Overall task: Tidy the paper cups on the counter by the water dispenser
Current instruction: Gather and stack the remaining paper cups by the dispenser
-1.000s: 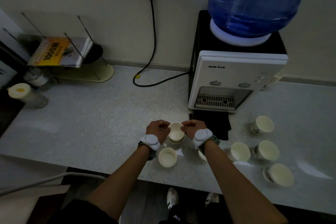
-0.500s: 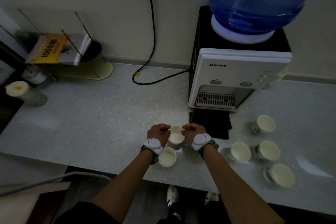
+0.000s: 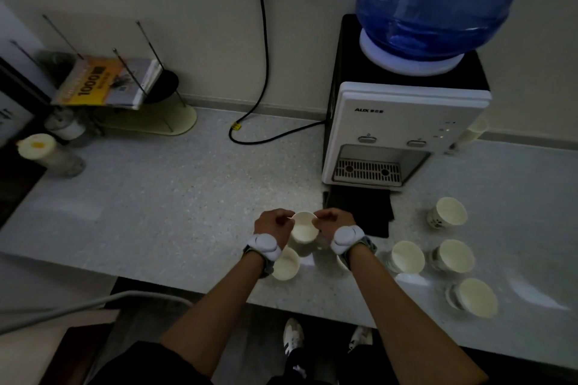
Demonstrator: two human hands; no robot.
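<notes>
A white paper cup is held upright over the counter, pinched at its rim from both sides by my left hand and my right hand. It seems to sit inside another cup below it, mostly hidden. Another cup stands just below my left wrist. Part of a cup peeks from behind my right wrist. To the right stand several loose cups, among them one near my right forearm, one farther back and one by the front edge.
The water dispenser with a blue bottle stands behind my hands, a black mat in front of it. A power cord runs down the wall. A wire rack with a booklet and a jar stand at the left.
Both hands and the held cup have stayed in nearly the same place; the cup has sunk slightly toward the counter. The other cups have not moved.
</notes>
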